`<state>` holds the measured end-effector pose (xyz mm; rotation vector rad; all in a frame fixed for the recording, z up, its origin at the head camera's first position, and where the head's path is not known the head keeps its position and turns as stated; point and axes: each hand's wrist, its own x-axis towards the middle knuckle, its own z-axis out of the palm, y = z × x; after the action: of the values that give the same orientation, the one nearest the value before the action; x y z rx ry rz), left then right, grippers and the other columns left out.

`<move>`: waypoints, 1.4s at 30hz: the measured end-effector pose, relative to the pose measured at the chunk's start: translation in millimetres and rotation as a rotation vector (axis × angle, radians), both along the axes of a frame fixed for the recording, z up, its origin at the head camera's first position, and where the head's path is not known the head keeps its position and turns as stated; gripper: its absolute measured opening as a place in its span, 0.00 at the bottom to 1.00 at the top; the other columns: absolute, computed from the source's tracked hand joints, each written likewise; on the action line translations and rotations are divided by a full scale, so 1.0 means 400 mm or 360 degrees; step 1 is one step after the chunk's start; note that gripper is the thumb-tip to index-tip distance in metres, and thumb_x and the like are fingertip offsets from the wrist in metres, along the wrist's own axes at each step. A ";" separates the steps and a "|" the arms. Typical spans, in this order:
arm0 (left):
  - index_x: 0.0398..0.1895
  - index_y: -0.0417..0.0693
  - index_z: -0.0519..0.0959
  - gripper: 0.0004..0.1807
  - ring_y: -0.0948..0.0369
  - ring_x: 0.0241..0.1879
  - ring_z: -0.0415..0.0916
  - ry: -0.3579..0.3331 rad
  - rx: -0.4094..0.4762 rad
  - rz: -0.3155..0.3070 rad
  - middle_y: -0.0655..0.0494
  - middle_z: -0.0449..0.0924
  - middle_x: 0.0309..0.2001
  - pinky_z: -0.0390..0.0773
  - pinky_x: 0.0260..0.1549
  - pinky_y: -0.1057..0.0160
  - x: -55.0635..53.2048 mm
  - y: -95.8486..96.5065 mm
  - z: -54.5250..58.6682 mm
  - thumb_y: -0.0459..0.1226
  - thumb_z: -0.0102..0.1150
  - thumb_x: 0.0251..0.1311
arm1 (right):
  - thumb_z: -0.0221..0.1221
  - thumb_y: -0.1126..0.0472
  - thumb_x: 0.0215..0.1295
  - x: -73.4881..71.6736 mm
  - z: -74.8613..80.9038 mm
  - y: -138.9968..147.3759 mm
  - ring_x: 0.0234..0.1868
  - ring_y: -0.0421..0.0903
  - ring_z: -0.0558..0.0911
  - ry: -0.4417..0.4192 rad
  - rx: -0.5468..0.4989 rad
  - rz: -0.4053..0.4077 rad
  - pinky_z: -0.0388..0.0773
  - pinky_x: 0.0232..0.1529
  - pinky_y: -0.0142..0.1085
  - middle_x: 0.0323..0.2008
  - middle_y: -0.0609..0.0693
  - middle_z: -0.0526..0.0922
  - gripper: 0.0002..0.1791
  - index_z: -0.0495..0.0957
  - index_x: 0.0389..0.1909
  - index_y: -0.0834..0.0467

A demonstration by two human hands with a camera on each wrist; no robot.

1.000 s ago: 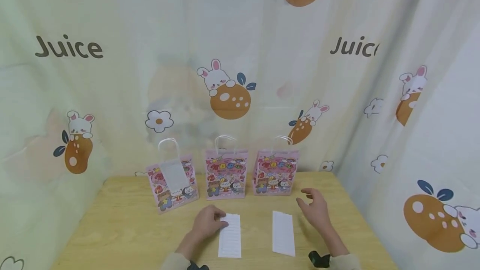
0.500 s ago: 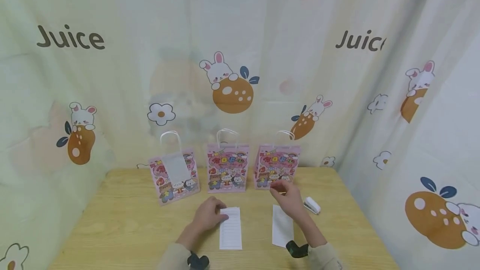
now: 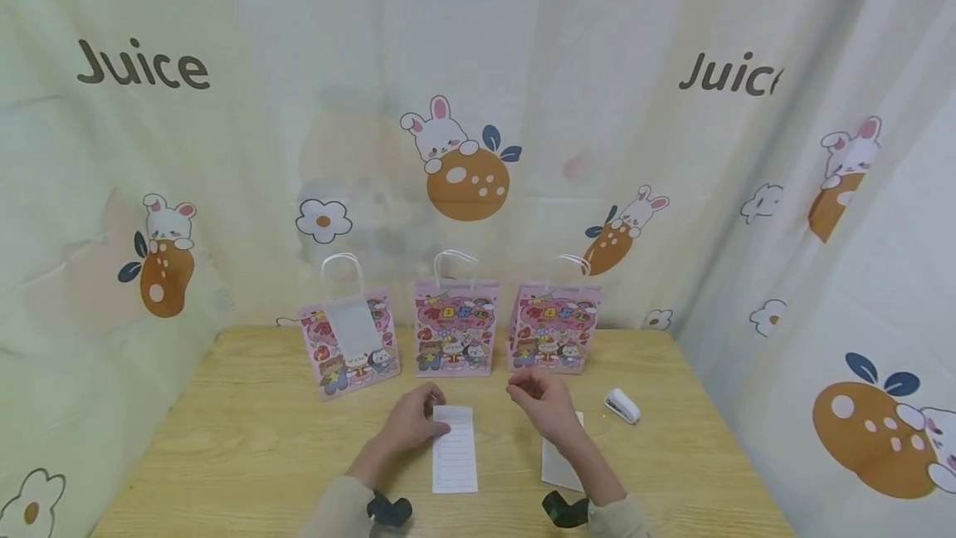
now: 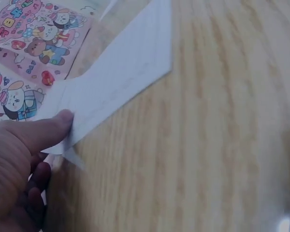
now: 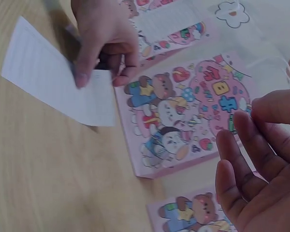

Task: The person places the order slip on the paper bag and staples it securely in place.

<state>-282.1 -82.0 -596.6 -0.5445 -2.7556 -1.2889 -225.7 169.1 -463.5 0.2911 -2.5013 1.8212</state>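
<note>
My left hand (image 3: pixel 414 419) pinches the upper left corner of a white ruled paper slip (image 3: pixel 456 459), thumb on its face. In the left wrist view the slip (image 4: pixel 111 79) bends upward at the pinched end. My right hand (image 3: pixel 548 409) hovers to the right of that slip with loosely bent fingers. In the right wrist view nothing shows between the right hand's fingers (image 5: pixel 237 159). A second white slip (image 3: pixel 556 467) lies on the table, partly hidden below the right forearm. Beyond the right hand, a small white stapler (image 3: pixel 622 406) lies on the table.
Three pink cartoon paper bags stand along the back: a left bag (image 3: pixel 332 372) leaning, with a white slip (image 3: pixel 353 327) on its front, a middle bag (image 3: pixel 456 326) and a right bag (image 3: pixel 556 326). Behind them hangs a printed curtain (image 3: pixel 358 148). The wooden table (image 3: pixel 224 438) lies beneath everything.
My right hand has moved left from over the stapler, baring it, to near the left hand's slip. The left hand keeps its pinch, and the view has tilted slightly down.
</note>
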 end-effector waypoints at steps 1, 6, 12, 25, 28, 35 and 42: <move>0.39 0.48 0.77 0.17 0.63 0.27 0.68 -0.0002 0.0012 0.0007 0.60 0.72 0.27 0.71 0.27 0.65 0.000 0.000 0.000 0.36 0.74 0.48 | 0.60 0.71 0.65 0.000 -0.006 -0.002 0.35 0.48 0.80 -0.0002 0.0001 0.0005 0.76 0.33 0.29 0.34 0.57 0.83 0.04 0.79 0.39 0.68; 0.39 0.49 0.80 0.05 0.64 0.27 0.69 -0.0036 0.0105 0.0021 0.62 0.73 0.27 0.72 0.27 0.66 -0.004 -0.004 0.008 0.36 0.64 0.61 | 0.61 0.71 0.64 -0.024 -0.042 -0.003 0.34 0.50 0.81 0.0056 0.0018 0.0016 0.76 0.32 0.30 0.33 0.54 0.83 0.03 0.80 0.38 0.66; 0.34 0.49 0.82 0.03 0.62 0.27 0.72 -0.0067 0.0306 0.0019 0.60 0.77 0.27 0.74 0.25 0.65 -0.024 -0.018 0.044 0.37 0.60 0.64 | 0.61 0.67 0.65 -0.105 -0.060 -0.004 0.34 0.43 0.80 0.0166 0.0116 0.0006 0.76 0.34 0.31 0.34 0.50 0.83 0.04 0.81 0.39 0.63; 0.33 0.46 0.86 0.04 0.63 0.26 0.78 0.0205 0.0299 -0.0074 0.59 0.84 0.30 0.78 0.23 0.67 -0.074 -0.028 0.231 0.37 0.66 0.60 | 0.61 0.66 0.65 -0.211 0.056 -0.007 0.38 0.48 0.82 0.0474 0.0358 -0.0003 0.80 0.40 0.42 0.37 0.51 0.83 0.05 0.81 0.40 0.62; 0.35 0.44 0.86 0.05 0.61 0.28 0.81 0.0207 0.0318 -0.0099 0.56 0.85 0.32 0.80 0.25 0.67 -0.079 -0.029 0.273 0.36 0.64 0.62 | 0.61 0.65 0.66 -0.228 0.083 -0.015 0.44 0.51 0.80 0.0493 0.0385 -0.0012 0.79 0.43 0.45 0.44 0.54 0.80 0.09 0.79 0.45 0.63; 0.36 0.46 0.86 0.05 0.61 0.30 0.81 0.0209 0.0229 -0.0087 0.59 0.84 0.32 0.80 0.27 0.67 -0.090 -0.050 0.341 0.37 0.65 0.62 | 0.61 0.62 0.65 -0.254 0.113 -0.038 0.54 0.58 0.75 0.0502 0.0552 -0.0006 0.80 0.43 0.50 0.59 0.61 0.71 0.24 0.71 0.60 0.63; 0.32 0.46 0.87 0.04 0.62 0.26 0.78 0.0329 0.0159 -0.0037 0.60 0.83 0.28 0.78 0.24 0.66 -0.120 -0.074 0.382 0.36 0.66 0.60 | 0.62 0.59 0.65 -0.286 0.110 -0.070 0.60 0.61 0.71 0.0411 0.0594 0.0029 0.74 0.53 0.55 0.67 0.60 0.65 0.33 0.63 0.68 0.61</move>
<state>-330.2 -111.8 -443.8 -0.6626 -2.5114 -1.2866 -340.1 141.2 -419.7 0.5234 -2.6341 1.2149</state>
